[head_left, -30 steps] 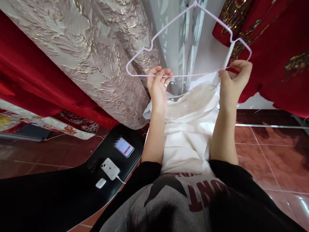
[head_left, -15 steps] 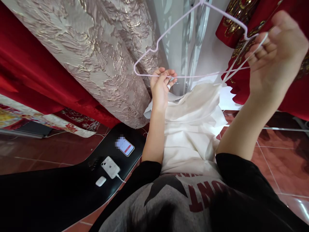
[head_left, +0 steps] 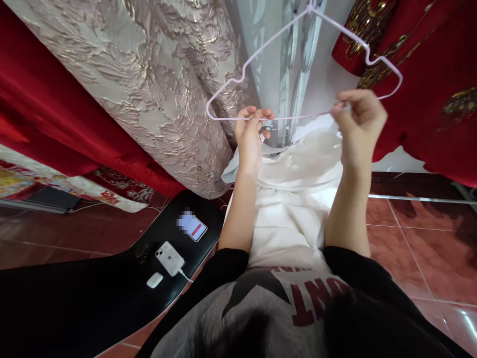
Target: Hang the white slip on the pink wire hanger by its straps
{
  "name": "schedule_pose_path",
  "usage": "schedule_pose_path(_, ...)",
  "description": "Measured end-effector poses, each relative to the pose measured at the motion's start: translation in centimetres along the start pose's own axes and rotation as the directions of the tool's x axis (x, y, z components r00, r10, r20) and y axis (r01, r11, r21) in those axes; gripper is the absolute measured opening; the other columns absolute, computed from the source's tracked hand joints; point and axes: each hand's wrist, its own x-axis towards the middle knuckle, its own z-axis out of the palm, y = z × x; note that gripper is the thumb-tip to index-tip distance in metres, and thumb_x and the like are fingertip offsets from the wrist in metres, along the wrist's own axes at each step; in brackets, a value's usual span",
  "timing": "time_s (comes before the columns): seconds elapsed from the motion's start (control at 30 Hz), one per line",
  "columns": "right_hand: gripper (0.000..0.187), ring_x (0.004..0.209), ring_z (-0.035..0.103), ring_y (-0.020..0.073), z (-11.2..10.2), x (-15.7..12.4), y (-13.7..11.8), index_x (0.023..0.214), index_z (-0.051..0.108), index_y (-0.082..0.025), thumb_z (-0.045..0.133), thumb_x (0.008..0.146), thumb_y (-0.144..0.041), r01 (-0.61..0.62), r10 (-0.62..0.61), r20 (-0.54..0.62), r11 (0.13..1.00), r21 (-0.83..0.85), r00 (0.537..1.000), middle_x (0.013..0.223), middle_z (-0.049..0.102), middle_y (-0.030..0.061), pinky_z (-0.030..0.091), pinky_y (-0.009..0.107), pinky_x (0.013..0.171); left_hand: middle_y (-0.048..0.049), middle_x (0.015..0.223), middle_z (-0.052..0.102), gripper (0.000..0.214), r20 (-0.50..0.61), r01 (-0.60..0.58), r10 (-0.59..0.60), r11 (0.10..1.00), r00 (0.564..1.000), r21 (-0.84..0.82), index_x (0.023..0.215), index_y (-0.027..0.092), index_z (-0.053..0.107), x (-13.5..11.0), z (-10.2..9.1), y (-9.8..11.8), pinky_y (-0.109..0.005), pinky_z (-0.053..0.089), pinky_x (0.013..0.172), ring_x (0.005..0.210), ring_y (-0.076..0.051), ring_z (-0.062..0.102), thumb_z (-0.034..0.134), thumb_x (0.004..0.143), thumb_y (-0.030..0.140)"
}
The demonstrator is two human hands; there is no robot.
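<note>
My left hand [head_left: 251, 136] is closed round the lower bar of a pale pink clothes hanger [head_left: 310, 7], toward its left side. The hanger is held up in front of me, its shoulders bare. Below it, a white garment [head_left: 298, 209] hangs down toward my lap, its top edge just under the bar. My right hand [head_left: 359, 124] is pinched close to the right part of the bar, somewhat smeared by motion. A small pale bit, seemingly the garment's thin strap, shows at its fingertips.
Left of me a black bench [head_left: 112, 293] carries a lit phone [head_left: 196, 228], a white phone [head_left: 169, 258] on a cable and a white case [head_left: 154, 280]. Shiny beige cloth [head_left: 167, 99] hangs at left, a red embroidered garment [head_left: 421, 109] at right.
My right hand has come down and left from beyond the hanger's right end to its lower bar. The straps stretched from its fingers no longer show. My left hand has barely moved.
</note>
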Motion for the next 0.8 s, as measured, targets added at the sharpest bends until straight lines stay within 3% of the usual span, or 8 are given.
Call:
schedule_pose_path(0.1, 0.025, 0.075, 0.051, 0.011, 2.4, -0.3, -1.8, 0.107, 0.064, -0.024, 0.067, 0.082, -0.027, -0.045, 0.05, 0.077, 0.996, -0.073, 0.996, 0.107, 0.061, 0.0035, 0.045, 0.031, 0.069, -0.0055, 0.102, 0.069, 0.014, 0.035, -0.014, 0.013, 1.0, 0.999, 0.026, 0.096, 0.024, 0.045, -0.1, 0.1, -0.1, -0.023, 0.044, 0.051, 0.1, -0.018, 0.067, 0.042, 0.096, 0.01)
schedule_pose_path(0.17, 0.021, 0.073, 0.051, 0.0103, 3.6, -0.4, -2.3, 0.104, 0.066, -0.024, 0.066, 0.083, -0.028, -0.048, 0.063, 0.126, 0.992, -0.116, 0.99, 0.102, 0.062, 0.0026, 0.045, 0.03, 0.069, -0.0054, 0.106, 0.069, 0.014, 0.071, -0.033, 0.029, 0.998, 0.997, 0.054, 0.098, 0.024, 0.047, -0.2, -0.3, 0.1, -0.023, 0.046, 0.053, 0.104, -0.018, 0.066, 0.042, 0.095, 0.011)
schedule_pose_path(0.23, 0.014, 0.074, 0.052, 0.0108, 4.2, -0.5, -2.3, 0.096, 0.068, -0.023, 0.061, 0.087, -0.031, -0.05, 0.06, 0.071, 0.99, -0.134, 0.996, 0.095, 0.063, 0.0027, 0.045, 0.03, 0.068, -0.0055, 0.11, 0.069, 0.013, 0.134, -0.033, 0.018, 0.994, 0.991, 0.108, 0.098, 0.023, 0.05, -0.2, -1.1, 0.5, -0.023, 0.048, 0.056, 0.108, -0.019, 0.065, 0.046, 0.093, 0.012)
schedule_pose_path(0.4, 0.023, 0.077, 0.055, 0.0129, 3.5, -0.3, -1.5, 0.079, 0.064, -0.02, 0.061, 0.088, -0.04, -0.047, 0.029, -0.1, 0.982, -0.18, 0.995, 0.083, 0.059, 0.0036, 0.046, 0.03, 0.071, -0.006, 0.111, 0.068, 0.03, 0.352, -0.038, -0.118, 0.913, 0.928, 0.406, 0.096, 0.018, 0.064, 0.0, -4.6, 1.2, -0.02, 0.048, 0.053, 0.102, -0.022, 0.066, 0.061, 0.071, 0.002)
schedule_pose_path(0.47, 0.024, 0.075, 0.054, 0.0129, 3.2, -0.3, -1.3, 0.078, 0.063, -0.02, 0.061, 0.088, -0.042, -0.047, 0.028, -0.111, 0.983, -0.177, 0.993, 0.082, 0.058, 0.0034, 0.046, 0.03, 0.071, -0.0049, 0.105, 0.069, 0.035, 0.328, -0.127, -0.065, 0.838, 0.943, 0.531, 0.092, 0.017, 0.068, 0.3, -6.0, 1.3, -0.019, 0.048, 0.052, 0.092, -0.02, 0.065, 0.058, 0.064, -0.001)
schedule_pose_path(0.53, 0.026, 0.074, 0.053, 0.0127, 3.2, -0.3, -1.2, 0.079, 0.064, -0.021, 0.06, 0.087, -0.045, -0.05, 0.032, -0.104, 0.985, -0.167, 0.994, 0.082, 0.058, 0.0033, 0.047, 0.031, 0.071, -0.0045, 0.097, 0.07, 0.034, 0.256, -0.197, 0.062, 0.815, 0.965, 0.545, 0.087, 0.018, 0.07, 0.6, -7.2, 1.4, -0.02, 0.048, 0.052, 0.083, -0.018, 0.064, 0.054, 0.063, -0.001)
schedule_pose_path(0.7, 0.035, 0.074, 0.051, 0.0133, 3.4, -0.3, -1.2, 0.079, 0.063, -0.022, 0.059, 0.085, -0.055, -0.07, 0.055, -0.101, 0.985, -0.154, 0.993, 0.083, 0.058, 0.0038, 0.05, 0.034, 0.076, -0.0011, 0.088, 0.067, 0.025, 0.076, -0.248, 0.236, 0.913, 0.969, 0.325, 0.083, 0.023, 0.07, 1.2, -9.3, 2.5, -0.028, 0.057, 0.069, 0.084, -0.017, 0.064, 0.06, 0.072, 0.004)
schedule_pose_path(0.8, 0.036, 0.073, 0.051, 0.0132, 3.3, -0.3, -1.3, 0.079, 0.063, -0.022, 0.06, 0.084, -0.057, -0.083, 0.069, -0.1, 0.987, -0.138, 0.993, 0.083, 0.058, 0.0038, 0.05, 0.035, 0.077, 0.0048, 0.091, 0.067, 0.032, -0.01, -0.336, 0.347, 0.917, 0.938, 0.216, 0.082, 0.027, 0.07, 1.2, -9.6, 3.9, -0.034, 0.058, 0.086, 0.097, -0.017, 0.062, 0.063, 0.073, -0.002)
